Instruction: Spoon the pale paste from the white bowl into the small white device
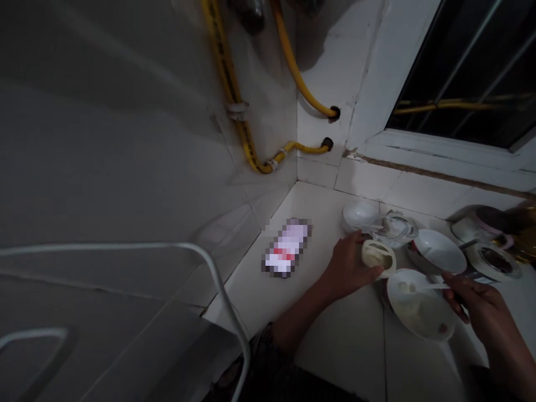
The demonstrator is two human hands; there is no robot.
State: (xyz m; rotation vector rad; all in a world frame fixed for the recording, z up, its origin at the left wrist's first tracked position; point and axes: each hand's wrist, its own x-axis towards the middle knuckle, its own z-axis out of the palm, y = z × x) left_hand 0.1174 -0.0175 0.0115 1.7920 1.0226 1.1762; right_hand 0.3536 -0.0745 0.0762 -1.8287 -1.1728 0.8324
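Note:
My left hand (349, 265) is closed around a small pale cup (379, 257), tilted so that its opening shows. Some pale stuff seems to lie inside it. My right hand (477, 301) grips the handle of a white spoon (433, 286). The spoon's head, with a little whitish stuff on it, is over a large white bowl (422, 318). A thin pale layer covers part of that bowl's inside. The cup is just beyond the bowl's left rim.
Behind the cup stand a small white bowl (358, 215) and a clear glass dish (396, 228). Another white bowl (439, 254) and a lidded jar (496, 261) sit to the right. A blurred-out phone (288, 248) lies left. A white metal bar (218, 279) curves in front.

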